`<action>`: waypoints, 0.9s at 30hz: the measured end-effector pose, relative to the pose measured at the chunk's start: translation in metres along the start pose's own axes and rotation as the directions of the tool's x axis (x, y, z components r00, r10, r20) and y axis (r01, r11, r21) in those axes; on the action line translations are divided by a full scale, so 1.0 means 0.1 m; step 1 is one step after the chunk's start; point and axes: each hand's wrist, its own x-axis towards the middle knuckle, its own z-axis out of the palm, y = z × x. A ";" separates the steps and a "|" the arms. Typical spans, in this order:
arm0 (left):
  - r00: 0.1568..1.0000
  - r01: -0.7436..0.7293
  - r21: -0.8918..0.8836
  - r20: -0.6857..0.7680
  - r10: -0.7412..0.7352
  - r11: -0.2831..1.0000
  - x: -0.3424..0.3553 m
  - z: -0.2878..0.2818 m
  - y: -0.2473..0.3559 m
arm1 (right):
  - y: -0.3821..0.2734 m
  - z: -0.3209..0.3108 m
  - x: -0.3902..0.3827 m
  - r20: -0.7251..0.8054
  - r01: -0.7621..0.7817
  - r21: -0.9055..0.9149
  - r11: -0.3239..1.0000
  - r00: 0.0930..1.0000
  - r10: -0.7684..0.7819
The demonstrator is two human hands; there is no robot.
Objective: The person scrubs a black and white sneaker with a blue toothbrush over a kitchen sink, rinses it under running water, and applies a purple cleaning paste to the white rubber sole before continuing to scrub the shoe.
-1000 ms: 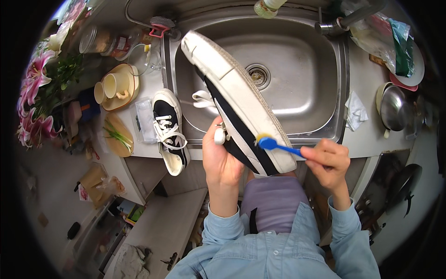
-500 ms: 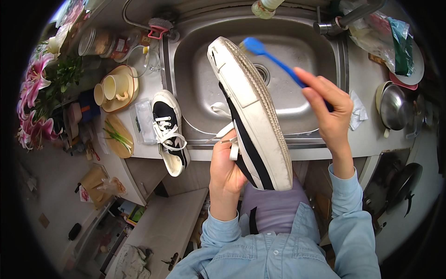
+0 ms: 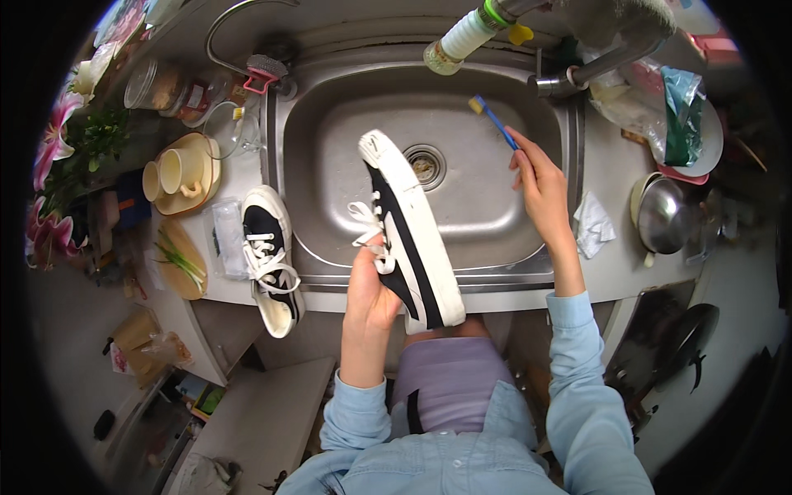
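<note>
My left hand (image 3: 369,289) grips a black sneaker (image 3: 410,239) with a white sole and white laces, holding it by the lace side over the sink's front edge. The sneaker stands on its side, toe pointing away from me. In my right hand (image 3: 540,186) is a blue toothbrush (image 3: 497,124) with yellowish bristles, held over the right part of the sink, apart from the sneaker. A second matching sneaker (image 3: 271,256) lies on the counter left of the sink, its toe pointing away and its opening toward me.
The steel sink (image 3: 326,157) has a drain (image 3: 426,167) in its middle. A faucet (image 3: 462,41) hangs over its back. On the left are cups (image 3: 181,172) on a tray and a cutting board (image 3: 183,285) with green onions. A metal pan (image 3: 662,216) and crumpled tissue (image 3: 592,224) sit right.
The sneaker has moved lower and turned so its lace side shows more. The toothbrush has come away from its sole, to the right. My view has shifted, showing more of the faucet.
</note>
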 end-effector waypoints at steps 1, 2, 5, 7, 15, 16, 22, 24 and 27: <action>0.998 0.027 -0.048 0.051 -0.024 0.998 0.10 0.00 0.03 | 0.07 -0.03 0.06 -0.010 0.104 -0.092 0.990 0.994 -0.105; 1.000 -0.017 -0.030 -0.018 0.016 0.999 0.15 0.03 0.03 | 0.13 -0.06 0.16 -0.083 0.158 -0.206 0.966 0.980 -0.178; 0.997 -0.081 0.010 -0.018 0.081 0.997 0.33 0.29 0.05 | 0.14 -0.14 0.50 -0.215 0.096 -0.453 0.887 0.953 -0.213; 0.986 -0.159 0.095 -0.042 0.163 0.983 0.44 0.43 0.06 | 0.03 -0.16 0.78 -0.267 0.061 -0.495 0.867 0.939 -0.219; 0.976 -0.207 0.314 0.006 0.216 0.927 0.64 0.66 0.00 | 0.17 -0.02 1.42 -0.317 -0.009 -0.652 0.758 0.911 -0.262; 0.975 -0.220 0.315 0.038 0.219 0.923 0.65 0.68 -0.01 | 0.18 -0.02 1.43 -0.311 -0.008 -0.657 0.754 0.914 -0.262; 0.968 -0.249 0.329 0.047 0.248 0.911 0.75 0.79 -0.04 | 0.21 -0.03 1.41 -0.287 0.003 -0.681 0.732 0.919 -0.271; 0.965 -0.254 0.336 0.029 0.260 0.907 0.77 0.85 -0.08 | 0.23 -0.02 1.40 -0.285 0.024 -0.670 0.742 0.915 -0.286; 0.956 -0.288 0.346 0.043 0.292 0.893 0.80 0.92 -0.13 | 0.25 -0.01 1.41 -0.286 0.048 -0.652 0.756 0.909 -0.305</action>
